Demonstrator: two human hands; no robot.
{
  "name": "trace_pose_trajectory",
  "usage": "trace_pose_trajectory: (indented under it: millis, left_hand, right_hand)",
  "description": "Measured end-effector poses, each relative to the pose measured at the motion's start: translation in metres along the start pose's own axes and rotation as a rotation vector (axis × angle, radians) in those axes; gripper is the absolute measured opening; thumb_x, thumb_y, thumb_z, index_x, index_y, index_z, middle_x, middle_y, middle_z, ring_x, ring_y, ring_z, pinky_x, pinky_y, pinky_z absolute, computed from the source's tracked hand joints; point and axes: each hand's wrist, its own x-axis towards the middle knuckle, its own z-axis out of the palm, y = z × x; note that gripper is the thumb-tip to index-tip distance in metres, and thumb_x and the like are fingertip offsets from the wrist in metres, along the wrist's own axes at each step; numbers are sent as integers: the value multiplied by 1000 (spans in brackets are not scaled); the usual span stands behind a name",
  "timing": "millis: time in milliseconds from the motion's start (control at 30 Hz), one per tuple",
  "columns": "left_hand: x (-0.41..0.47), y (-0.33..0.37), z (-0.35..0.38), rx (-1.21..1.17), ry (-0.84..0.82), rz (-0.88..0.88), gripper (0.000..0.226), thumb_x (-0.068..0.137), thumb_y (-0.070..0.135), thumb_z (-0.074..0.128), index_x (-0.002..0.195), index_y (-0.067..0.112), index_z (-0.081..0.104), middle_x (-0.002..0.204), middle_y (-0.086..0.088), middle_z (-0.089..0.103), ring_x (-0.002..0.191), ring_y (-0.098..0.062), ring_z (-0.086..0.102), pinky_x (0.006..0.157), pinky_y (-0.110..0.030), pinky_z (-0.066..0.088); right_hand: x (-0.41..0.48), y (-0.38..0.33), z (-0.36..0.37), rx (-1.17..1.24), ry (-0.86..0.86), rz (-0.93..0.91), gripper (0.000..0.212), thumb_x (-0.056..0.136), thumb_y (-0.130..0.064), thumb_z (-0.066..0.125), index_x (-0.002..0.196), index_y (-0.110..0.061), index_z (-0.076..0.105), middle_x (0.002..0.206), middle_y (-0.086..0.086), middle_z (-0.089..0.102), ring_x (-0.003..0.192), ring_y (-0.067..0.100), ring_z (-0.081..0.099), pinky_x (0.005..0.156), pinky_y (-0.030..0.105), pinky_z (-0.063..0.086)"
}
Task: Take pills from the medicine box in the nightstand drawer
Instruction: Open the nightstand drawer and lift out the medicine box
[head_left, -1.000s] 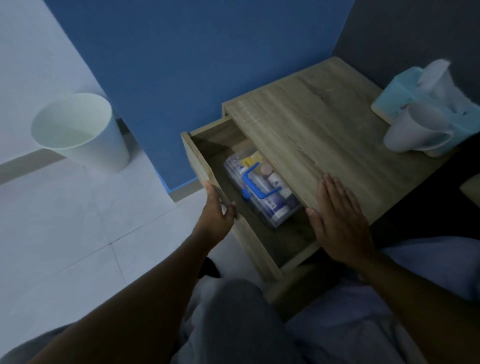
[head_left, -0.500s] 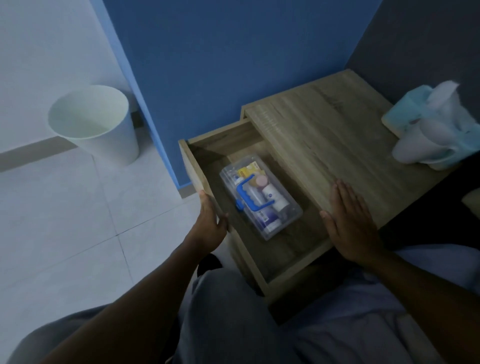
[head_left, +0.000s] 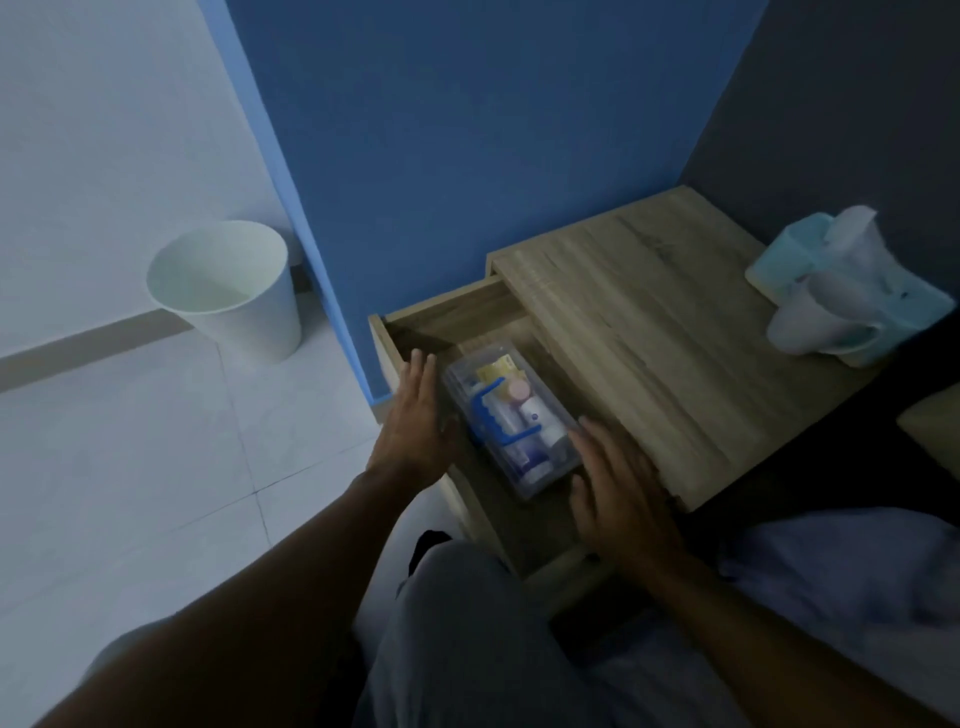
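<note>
Both hands have let go, the left hand (head_left: 415, 426) at 9 o'clock and the right hand (head_left: 621, 493) at 4 o'clock of the medicine box (head_left: 511, 418) in the open drawer (head_left: 441, 317), fingers spread and holding nothing, ready to lift it.

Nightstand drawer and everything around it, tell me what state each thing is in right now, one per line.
Drawer: pulled open.
Medicine box: lid shut, blue handle flat, lying in the drawer.
Left hand: open, beside the box.
Right hand: open, at the box's near corner.
Mug: tipped against the tissue box.
Tissue box: tissue sticking out.
Waste bin: upright.
</note>
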Motion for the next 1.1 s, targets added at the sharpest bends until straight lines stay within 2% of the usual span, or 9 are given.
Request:
trace_pose_trajectory:
  millis: [133,200,300,367,433,533,733,900,1100]
  left_hand:
    - [23,11,8,-61,-188,-48,89,88,19,61,154,31,3,165,2,-3,151,-24,-1,118,-55,22]
    - [38,12,16,-105,-210,-79,88,88,16,60,154,31,4,165,1,-2,151,-27,2,115,-57,28]
    - [63,9,30,-112,-187,-149,86,89,22,60,154,29,5,164,-4,-3,150,-32,-1,117,-58,20]
    - [81,4,36,-189,-167,-222,78,90,30,58,153,29,12,163,-9,7,148,-37,13,115,-57,28]
    - [91,-2,41,-313,-139,-301,65,90,35,57,147,26,27,152,-12,31,134,-33,41,103,-50,45]
    - [86,-9,45,-458,-119,-407,53,91,39,55,139,25,37,136,-9,50,117,-25,56,86,-42,55]
    - [65,7,36,-471,-50,-411,40,90,29,61,127,23,45,123,-5,57,98,-14,56,61,-23,46]
    - [50,38,-7,-444,27,-329,42,92,27,61,131,19,47,126,-6,58,106,-19,58,81,-37,55]
    - [53,75,-64,-279,153,-222,51,90,39,62,133,16,50,125,-10,61,108,-30,62,90,-46,55]
  right_hand:
    - [14,-17,20,26,-24,285,58,93,-36,50,147,-17,39,149,8,46,134,24,45,111,43,37]
    - [26,-13,26,7,-76,467,67,94,-44,49,151,-15,32,152,10,41,138,25,41,112,43,33]
    - [40,-6,38,-1,-165,649,71,95,-51,42,153,-16,25,152,12,40,136,27,44,107,45,38]
    - [45,-4,49,38,-192,753,69,95,-57,35,151,-20,28,145,11,47,126,27,51,97,44,42]
    - [46,-1,56,65,-190,811,65,94,-61,31,146,-23,36,134,10,56,115,24,56,87,41,42]
    - [47,1,56,77,-207,831,61,95,-59,35,143,-24,41,131,9,59,116,25,58,90,41,42]
    - [51,-4,35,430,-184,841,50,99,-33,49,147,-21,42,143,9,53,130,25,52,96,34,42]
    - [42,-22,7,566,-83,735,51,99,-33,51,148,-19,43,143,12,51,127,26,53,102,34,42]
    - [62,-27,-48,880,80,650,49,92,-43,59,139,-28,52,131,7,59,108,20,65,91,45,58]
